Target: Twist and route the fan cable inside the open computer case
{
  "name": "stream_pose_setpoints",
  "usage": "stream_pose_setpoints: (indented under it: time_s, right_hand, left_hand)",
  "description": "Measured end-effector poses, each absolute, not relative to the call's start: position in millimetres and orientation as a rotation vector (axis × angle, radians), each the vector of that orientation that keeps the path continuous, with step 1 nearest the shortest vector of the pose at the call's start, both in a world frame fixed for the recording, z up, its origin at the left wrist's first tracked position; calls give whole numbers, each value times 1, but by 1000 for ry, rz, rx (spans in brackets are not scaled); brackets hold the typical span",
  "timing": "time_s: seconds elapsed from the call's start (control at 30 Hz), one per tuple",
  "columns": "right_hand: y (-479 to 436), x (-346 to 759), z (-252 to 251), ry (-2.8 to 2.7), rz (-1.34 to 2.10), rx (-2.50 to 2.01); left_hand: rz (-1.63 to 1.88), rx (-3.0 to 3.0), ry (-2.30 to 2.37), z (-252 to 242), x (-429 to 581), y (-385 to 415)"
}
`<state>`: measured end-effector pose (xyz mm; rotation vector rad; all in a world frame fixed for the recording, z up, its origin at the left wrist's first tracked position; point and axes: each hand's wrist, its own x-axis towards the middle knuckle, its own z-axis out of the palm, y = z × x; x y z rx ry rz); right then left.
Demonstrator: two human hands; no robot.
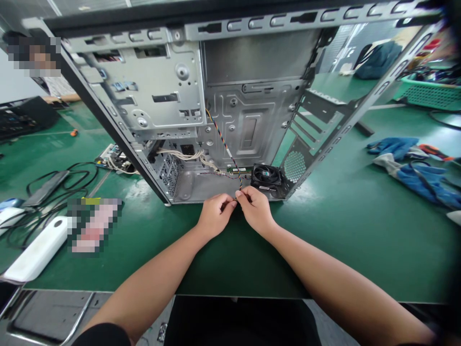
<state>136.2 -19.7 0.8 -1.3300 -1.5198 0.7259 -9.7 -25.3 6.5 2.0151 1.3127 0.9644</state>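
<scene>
A computer case [248, 113] with its side off stands upright on the green table. From behind its drive bay plate [169, 86] comes a twisted multicoloured cable [224, 140], running down to my hands at the lower front edge. My left hand [218, 211] pinches the cable's lower end, which is mostly hidden by the fingers. Close beside it, my right hand [255, 206] also has thumb and finger closed on the cable. Just behind the right hand, a black cooling fan [266, 175] sits on the case floor. White wires [190, 156] lie inside at the left.
On the green table [342, 240], blue-and-white gloves [414, 168] and an orange-handled tool [435, 152] lie right. A green basket [428, 91] stands farther back. Black cables [39, 202], a white device [39, 250] and a circuit board [115, 156] are left. Another person's hand [39, 57] is partly blurred.
</scene>
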Motion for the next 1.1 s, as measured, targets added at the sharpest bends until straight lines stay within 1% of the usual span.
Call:
stream_pose_setpoints:
  time_s: [0.2,0.43,0.73,1.1]
  right_hand:
    - [-22,136,5,-1534,779,-1315]
    - [-24,135,8,-1523,863,-1271]
    - [-21,137,4,-1504,841,-1307]
    - [-21,137,5,-1525,875,-1266]
  left_hand:
    - [856,1740,1221,7,-10,-24]
    - [851,1425,1000,1,-10,-20]
    - [921,1491,1132,1,-8,-22]
    - [856,1551,1099,3,-8,-22]
